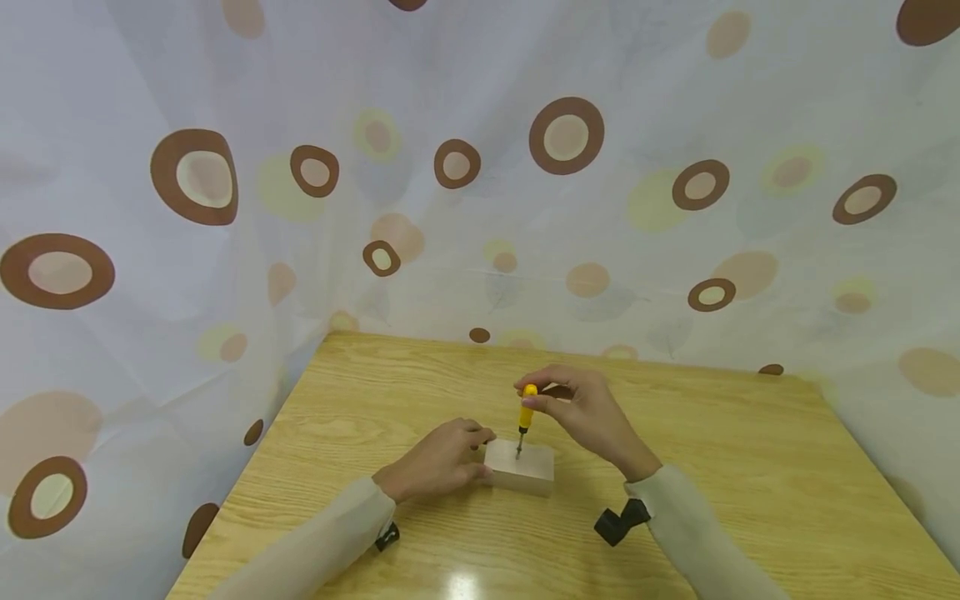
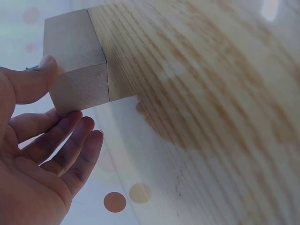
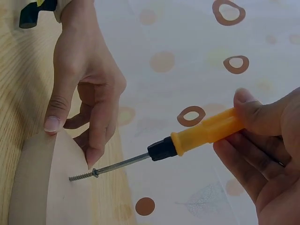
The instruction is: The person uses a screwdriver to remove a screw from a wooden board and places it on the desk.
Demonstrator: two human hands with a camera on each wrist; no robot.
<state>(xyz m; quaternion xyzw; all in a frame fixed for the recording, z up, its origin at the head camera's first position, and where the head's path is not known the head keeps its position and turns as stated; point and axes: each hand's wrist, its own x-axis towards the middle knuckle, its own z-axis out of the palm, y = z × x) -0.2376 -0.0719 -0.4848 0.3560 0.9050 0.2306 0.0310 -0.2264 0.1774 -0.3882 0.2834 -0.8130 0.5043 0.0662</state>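
My left hand (image 1: 438,462) pinches wooden block (image 1: 519,481) on table (image 1: 720,483), fingers loosely bent. Screw (image 3: 80,177) stands on block top, thread mostly out. My right hand (image 1: 588,417) pinches screwdriver (image 1: 527,414), tip at screw head. Best, I think: screwdriver and screw in one line.

Both arms reach in from the near edge, in pale sleeves (image 1: 330,537): the left arm slants far and right, the right arm far and left. The left hand (image 1: 441,462) has its back up, the wrist near and left, its thumb (image 2: 36,80) set opposite the fingers (image 2: 87,155) in a pinch, with the last two bent and spread slightly apart. The right hand (image 1: 588,412) sits to the right and a little farther, apart from the left, knuckles raised, fingers curled in toward the thumb (image 3: 258,115) in a light grip
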